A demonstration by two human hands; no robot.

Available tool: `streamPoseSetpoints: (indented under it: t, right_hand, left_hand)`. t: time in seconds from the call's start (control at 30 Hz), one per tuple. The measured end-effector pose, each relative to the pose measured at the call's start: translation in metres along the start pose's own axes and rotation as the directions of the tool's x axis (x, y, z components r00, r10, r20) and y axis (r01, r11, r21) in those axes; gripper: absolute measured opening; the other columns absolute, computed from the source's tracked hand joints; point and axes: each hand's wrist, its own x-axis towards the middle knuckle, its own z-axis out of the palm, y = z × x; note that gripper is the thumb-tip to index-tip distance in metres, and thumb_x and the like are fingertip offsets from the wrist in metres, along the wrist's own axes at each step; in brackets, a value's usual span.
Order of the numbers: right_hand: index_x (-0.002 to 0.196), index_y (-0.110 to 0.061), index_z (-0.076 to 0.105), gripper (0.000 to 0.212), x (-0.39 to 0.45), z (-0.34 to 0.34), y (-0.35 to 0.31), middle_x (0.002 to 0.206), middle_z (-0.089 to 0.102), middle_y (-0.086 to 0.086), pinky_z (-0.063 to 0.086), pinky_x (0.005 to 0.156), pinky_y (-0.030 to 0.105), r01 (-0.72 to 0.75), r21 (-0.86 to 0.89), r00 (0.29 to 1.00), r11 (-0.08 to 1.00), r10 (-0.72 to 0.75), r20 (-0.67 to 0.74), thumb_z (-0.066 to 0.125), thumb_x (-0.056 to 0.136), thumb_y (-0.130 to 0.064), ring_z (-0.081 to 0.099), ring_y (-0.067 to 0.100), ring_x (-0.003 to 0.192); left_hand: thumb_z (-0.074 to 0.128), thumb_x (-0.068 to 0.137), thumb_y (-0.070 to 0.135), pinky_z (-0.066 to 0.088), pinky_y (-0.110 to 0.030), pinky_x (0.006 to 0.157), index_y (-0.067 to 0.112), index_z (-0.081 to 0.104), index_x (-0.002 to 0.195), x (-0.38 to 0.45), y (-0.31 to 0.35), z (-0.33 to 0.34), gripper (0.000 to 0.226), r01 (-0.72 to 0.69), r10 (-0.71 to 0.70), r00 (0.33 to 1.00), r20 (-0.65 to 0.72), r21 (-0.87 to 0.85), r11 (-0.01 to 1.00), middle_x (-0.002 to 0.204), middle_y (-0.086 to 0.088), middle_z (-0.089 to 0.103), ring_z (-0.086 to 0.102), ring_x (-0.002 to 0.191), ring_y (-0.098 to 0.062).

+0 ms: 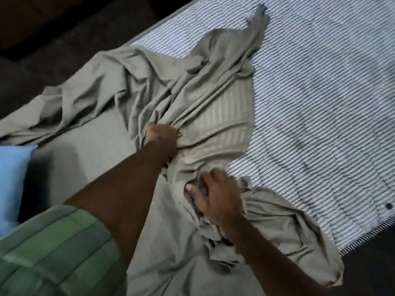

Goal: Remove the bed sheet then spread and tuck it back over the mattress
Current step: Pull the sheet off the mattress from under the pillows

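Plain grey-green cotton bed sheet (149,82) lying bunched across left and middle of bed, stripped off right part. Striped blue-and-white mattress (320,103) showing bare at right and far side. Left hand (162,136) gripping fistful of sheet near centre, fingers curling into folds. Right hand (215,197) clutching gathered wad nearer body, thumb pressing on top. Light blue pillow (12,180) sitting at near left. Judging: removal partly done, sheet not yet off; spreading and tucking all remaining.

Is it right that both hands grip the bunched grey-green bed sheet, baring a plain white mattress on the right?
Not quite. The head view shows the left hand and right hand gripping the bunched grey-green bed sheet, but the bared mattress is striped, not plain white.
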Motion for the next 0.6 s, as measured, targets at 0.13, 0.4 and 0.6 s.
streamPoseSetpoints:
  t: [0.13,0.4,0.6]
  right_hand:
    - [0.153,-0.001,0.04,0.096,0.064,0.019,-0.001,0.155,0.036,0.028,0.027,0.121,0.048,-0.251,0.188,0.946,0.95,0.282,-0.162,0.07,0.08,-0.058,0.032,0.042,0.145]
    - [0.145,0.0,0.053,0.081,0.088,0.085,-0.081,0.154,0.045,0.024,0.021,0.124,0.04,0.132,0.328,0.944,0.935,-0.22,0.247,0.038,0.079,-0.045,0.034,0.039,0.148]
    - [0.155,-0.019,0.041,0.074,0.061,0.081,-0.064,0.162,0.035,0.012,0.019,0.124,0.054,0.108,0.09,0.981,0.99,-0.121,0.153,0.038,0.095,-0.062,0.029,0.031,0.152]
  left_hand:
    - [0.072,0.085,0.023,0.039,-0.045,0.107,0.019,0.046,0.139,-0.003,-0.002,0.007,0.061,-0.244,0.174,0.837,-0.518,-0.071,0.967,0.145,-0.008,0.046,0.046,0.134,-0.03]
    - [0.052,0.097,0.053,0.009,-0.053,0.125,0.047,-0.006,0.159,-0.006,-0.06,0.069,0.086,-0.273,0.266,0.937,-0.225,-0.002,0.962,0.172,-0.002,-0.009,0.004,0.157,-0.033]
    - [0.027,0.104,0.06,0.004,-0.059,0.124,0.046,-0.01,0.159,-0.027,-0.061,0.104,0.068,-0.058,0.03,0.988,-0.153,-0.183,0.982,0.171,0.0,-0.017,0.0,0.157,-0.035]
